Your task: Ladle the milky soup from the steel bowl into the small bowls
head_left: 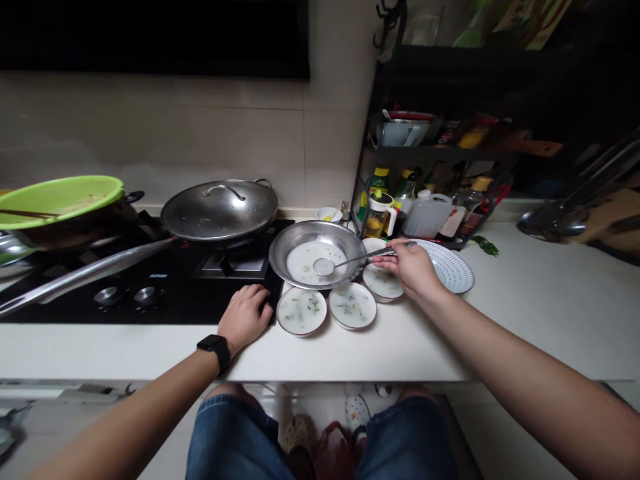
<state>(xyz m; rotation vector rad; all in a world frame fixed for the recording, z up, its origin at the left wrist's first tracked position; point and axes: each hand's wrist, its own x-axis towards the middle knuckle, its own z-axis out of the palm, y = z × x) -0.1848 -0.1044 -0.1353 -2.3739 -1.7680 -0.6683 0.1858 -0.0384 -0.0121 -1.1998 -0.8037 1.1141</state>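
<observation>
My right hand [407,270] grips the long handle of a metal ladle [360,260], whose bowl rests in a wide steel basin [317,255] holding milky liquid with green flecks. Several small plates sit close by, including one [301,311] and another [353,305] near the counter edge, and a third [383,281] beneath my right wrist. All three carry the same pale liquid. Behind my right hand lies a blue-striped white plate [453,267]. My left hand [245,319] rests palm down, empty, against the edge of the black gas hob [150,297].
A lidded wok [219,211] sits on the hob, beside a pan with a green basin [57,202] on top. A dark rack [425,150] holds bottles and a plastic jug [425,217]. A leafy scrap [485,247] lies on the white counter [545,313].
</observation>
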